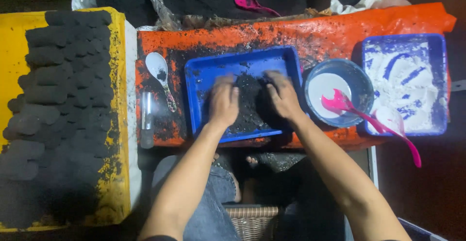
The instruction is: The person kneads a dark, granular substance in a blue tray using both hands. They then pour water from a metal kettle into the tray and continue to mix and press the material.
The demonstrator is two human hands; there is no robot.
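A blue rectangular tray lies on an orange sheet and holds a heap of black powder. My left hand presses palm down on the left side of the heap. My right hand presses on its right side, fingers spread into the powder. Both hands are dusted black.
At left, a yellow sheet carries several rows of black cylinders. A white spoon and a metal tube lie left of the tray. At right stand a blue bowl with a pink spoon, and a tray of white powder.
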